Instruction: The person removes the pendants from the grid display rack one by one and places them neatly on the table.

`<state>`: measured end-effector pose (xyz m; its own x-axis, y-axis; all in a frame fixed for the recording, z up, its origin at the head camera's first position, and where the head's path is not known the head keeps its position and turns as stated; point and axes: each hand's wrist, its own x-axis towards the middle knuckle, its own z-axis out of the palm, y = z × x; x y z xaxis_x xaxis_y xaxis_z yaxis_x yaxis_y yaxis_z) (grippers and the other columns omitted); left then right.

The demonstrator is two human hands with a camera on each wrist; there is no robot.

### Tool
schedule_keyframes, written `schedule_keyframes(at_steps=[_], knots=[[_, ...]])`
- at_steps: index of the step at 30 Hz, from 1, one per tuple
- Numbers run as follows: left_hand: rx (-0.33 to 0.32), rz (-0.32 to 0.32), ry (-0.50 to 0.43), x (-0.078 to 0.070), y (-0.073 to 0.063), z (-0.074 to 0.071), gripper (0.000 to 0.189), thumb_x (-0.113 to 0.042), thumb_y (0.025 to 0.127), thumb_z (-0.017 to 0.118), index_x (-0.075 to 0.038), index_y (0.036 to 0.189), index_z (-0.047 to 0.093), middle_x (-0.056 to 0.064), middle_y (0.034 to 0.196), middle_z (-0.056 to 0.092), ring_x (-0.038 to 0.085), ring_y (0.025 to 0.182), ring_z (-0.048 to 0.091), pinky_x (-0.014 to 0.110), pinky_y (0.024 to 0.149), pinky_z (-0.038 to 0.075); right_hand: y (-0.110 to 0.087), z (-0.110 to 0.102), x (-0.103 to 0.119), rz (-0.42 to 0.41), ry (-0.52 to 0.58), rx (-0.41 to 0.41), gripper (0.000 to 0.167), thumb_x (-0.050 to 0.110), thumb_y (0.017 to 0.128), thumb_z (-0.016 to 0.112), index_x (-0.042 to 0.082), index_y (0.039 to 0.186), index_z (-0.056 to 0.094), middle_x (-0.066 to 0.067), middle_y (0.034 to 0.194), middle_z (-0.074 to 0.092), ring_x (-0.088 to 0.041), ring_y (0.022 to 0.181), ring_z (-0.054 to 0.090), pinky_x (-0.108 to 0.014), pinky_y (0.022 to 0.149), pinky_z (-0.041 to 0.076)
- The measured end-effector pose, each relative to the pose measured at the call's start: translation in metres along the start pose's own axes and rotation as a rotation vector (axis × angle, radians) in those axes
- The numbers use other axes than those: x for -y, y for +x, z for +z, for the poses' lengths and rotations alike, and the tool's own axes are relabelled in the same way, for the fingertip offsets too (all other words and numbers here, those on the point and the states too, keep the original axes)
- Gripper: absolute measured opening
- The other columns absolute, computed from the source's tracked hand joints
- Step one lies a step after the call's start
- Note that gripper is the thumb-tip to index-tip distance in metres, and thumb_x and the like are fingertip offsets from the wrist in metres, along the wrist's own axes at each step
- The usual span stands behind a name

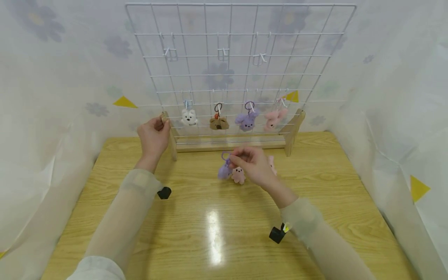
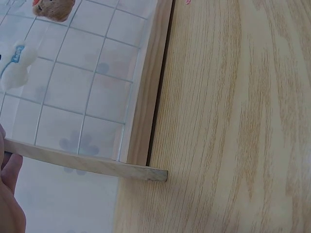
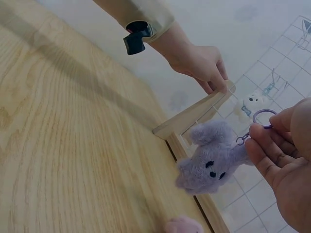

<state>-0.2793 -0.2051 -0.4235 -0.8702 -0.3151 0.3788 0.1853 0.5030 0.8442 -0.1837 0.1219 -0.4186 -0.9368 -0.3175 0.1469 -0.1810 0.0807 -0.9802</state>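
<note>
My right hand pinches the purple ring of a purple plush keychain between thumb and fingers. The plush, with long ears and a dark-stitched face, dangles in front of the rack. My left hand grips the top of the left wooden upright of a white wire grid rack. Along the rack's lower row hang a white plush, a brown plush, another purple plush and a pink long-eared plush. A small pink plush appears beside the held keychain.
Another pink plush is partly hidden behind my right hand. Three white hooks sit higher on the grid. The rack stands at the back of the wood-grain table, with pale flower-patterned sheeting around it.
</note>
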Motion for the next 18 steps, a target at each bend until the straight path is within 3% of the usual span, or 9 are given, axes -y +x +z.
schedule_keyframes(at_steps=[5, 12, 18], knots=[[0.001, -0.008, -0.004, 0.0, -0.001, -0.001, 0.024, -0.011, 0.102, 0.07, 0.007, 0.117, 0.076, 0.022, 0.108, 0.077, 0.028, 0.097, 0.075, 0.02, 0.08, 0.061, -0.007, 0.005, -0.004, 0.039, -0.017, 0.014, 0.011, 0.005, 0.103, 0.069, -0.005, 0.106, 0.072, -0.019, 0.094, 0.075, -0.028, 0.084, 0.074, -0.028, 0.069, 0.063], [-0.008, 0.014, -0.003, 0.001, 0.0, 0.0, 0.023, -0.01, 0.101, 0.07, 0.007, 0.114, 0.077, 0.021, 0.106, 0.077, 0.028, 0.095, 0.075, 0.02, 0.079, 0.061, -0.013, 0.012, -0.013, 0.06, -0.013, 0.029, 0.01, 0.008, 0.104, 0.07, -0.002, 0.106, 0.073, -0.016, 0.092, 0.076, -0.04, 0.085, 0.074, -0.021, 0.056, 0.056], [0.002, 0.027, -0.01, 0.003, 0.001, 0.001, 0.024, -0.011, 0.102, 0.07, 0.007, 0.117, 0.076, 0.021, 0.108, 0.077, 0.028, 0.098, 0.075, 0.024, 0.082, 0.062, -0.018, 0.017, -0.019, 0.084, 0.006, 0.043, 0.011, 0.007, 0.104, 0.069, -0.002, 0.106, 0.072, -0.017, 0.093, 0.075, -0.045, 0.088, 0.072, -0.022, 0.06, 0.058]])
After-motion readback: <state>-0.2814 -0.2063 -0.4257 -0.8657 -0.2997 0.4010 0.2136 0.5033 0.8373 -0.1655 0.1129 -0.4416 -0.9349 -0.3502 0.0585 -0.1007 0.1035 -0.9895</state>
